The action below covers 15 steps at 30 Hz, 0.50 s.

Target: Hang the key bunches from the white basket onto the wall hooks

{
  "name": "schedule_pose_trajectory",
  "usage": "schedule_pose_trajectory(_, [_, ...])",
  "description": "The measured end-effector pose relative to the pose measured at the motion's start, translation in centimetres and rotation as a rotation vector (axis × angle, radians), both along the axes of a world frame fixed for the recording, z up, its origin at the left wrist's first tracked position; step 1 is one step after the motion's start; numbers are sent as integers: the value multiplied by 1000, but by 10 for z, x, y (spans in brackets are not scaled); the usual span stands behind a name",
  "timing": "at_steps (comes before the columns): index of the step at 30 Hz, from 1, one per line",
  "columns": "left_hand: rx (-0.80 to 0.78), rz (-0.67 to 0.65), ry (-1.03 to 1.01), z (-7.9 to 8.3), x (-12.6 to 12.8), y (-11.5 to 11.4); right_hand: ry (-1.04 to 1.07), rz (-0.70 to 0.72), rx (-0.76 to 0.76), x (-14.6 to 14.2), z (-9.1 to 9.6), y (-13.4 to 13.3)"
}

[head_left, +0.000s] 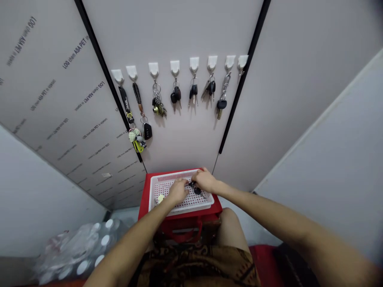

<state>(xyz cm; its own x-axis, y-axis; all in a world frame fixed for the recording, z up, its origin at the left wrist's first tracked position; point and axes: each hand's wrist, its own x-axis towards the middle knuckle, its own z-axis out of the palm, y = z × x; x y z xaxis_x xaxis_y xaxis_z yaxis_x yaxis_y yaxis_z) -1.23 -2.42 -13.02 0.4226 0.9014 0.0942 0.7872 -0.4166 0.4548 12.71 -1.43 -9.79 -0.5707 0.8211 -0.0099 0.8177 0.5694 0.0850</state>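
Both my hands reach into a white perforated tray (191, 205) that rests on a red stool (145, 199). My left hand (177, 191) lies palm down in the tray with its fingers curled toward a dark key bunch (196, 188). My right hand (204, 179) is closed on that same bunch from the right. A small pale object (160, 198) lies in the tray's left part. On the wall above, a row of white hooks (175, 67) carries several key sets (176, 95).
The rightmost hook (242, 61) appears bare. The leftmost lanyard ends in a green and yellow charm (136, 140). A pack of plastic bottles (86, 247) lies on the floor at lower left. My knees and patterned shorts (197, 265) fill the bottom.
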Motion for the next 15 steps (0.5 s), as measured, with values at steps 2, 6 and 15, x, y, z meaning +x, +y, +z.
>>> schedule_pose_trajectory(2, [-11,23,-31,-3,2,0,58,-23,-19,2,2,1])
schedule_pose_trajectory(6, [-101,-11,-242,1,7,3,328,-79,-132,5,12,0])
schedule_pose_trajectory(15, [-322,-139,-827,68,35,20,1099,-241,-440,34,85,11])
